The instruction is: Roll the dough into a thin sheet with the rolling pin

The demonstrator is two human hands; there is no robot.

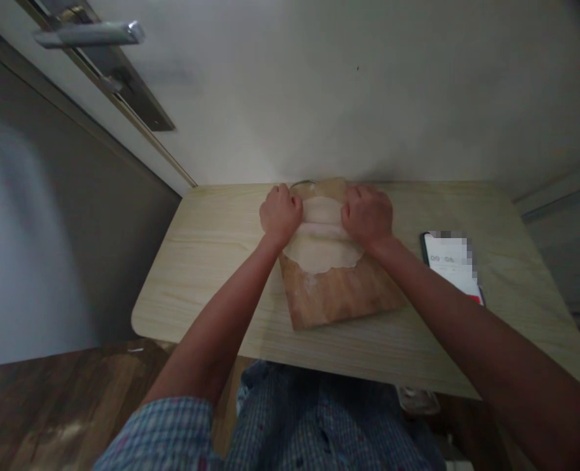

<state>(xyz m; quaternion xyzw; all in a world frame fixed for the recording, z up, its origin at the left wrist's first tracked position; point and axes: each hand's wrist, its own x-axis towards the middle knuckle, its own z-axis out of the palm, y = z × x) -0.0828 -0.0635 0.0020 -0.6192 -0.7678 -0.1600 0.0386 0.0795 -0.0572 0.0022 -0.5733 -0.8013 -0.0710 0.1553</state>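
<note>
A thin, pale sheet of dough [323, 256] lies flattened on a wooden board [342, 294], its front edge slightly uneven. Across the dough runs a slim, light rolling pin [322, 229], close in colour to the dough. My left hand [281, 212] is closed in a fist round the pin's left end, and my right hand [367, 212] is wrapped round its right end. Both ends of the pin are hidden inside my fingers. Faint flour marks show on the board in front of the dough.
The board rests on a light wooden table [211, 261] with rounded corners. A phone [451, 265] with a lit screen lies to the right, beside my right forearm. A white door [290, 98] with a metal handle [91, 34] stands directly behind the table.
</note>
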